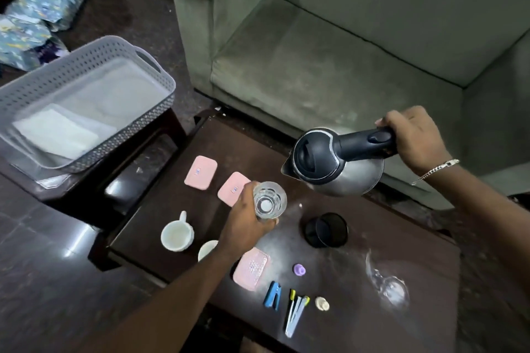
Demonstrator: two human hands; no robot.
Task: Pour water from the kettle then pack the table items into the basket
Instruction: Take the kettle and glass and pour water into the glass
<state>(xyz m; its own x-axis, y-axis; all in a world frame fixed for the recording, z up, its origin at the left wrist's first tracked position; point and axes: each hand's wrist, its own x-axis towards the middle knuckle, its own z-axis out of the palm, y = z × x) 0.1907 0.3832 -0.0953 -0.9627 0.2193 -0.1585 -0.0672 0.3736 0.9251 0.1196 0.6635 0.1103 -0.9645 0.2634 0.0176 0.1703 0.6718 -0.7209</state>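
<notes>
My right hand (415, 137) grips the dark handle of a steel kettle (332, 163), held in the air above the dark table (358, 309) with its spout pointing left. Just below the spout is a clear glass (269, 200), raised off the table in my left hand (246, 221). No water stream shows. A grey perforated basket (86, 71) stands on a lower stand at the left, with white cloth inside.
On the table lie three pink cases (200, 172) (233, 188) (251, 268), two white cups (177, 235) (207, 249), the kettle's black base (327, 229), a blue stapler (273, 298), pens (295, 312), a purple cap (299, 269), a cream lump (322, 303) and a second clear glass (393, 289). A green sofa (344, 51) stands behind.
</notes>
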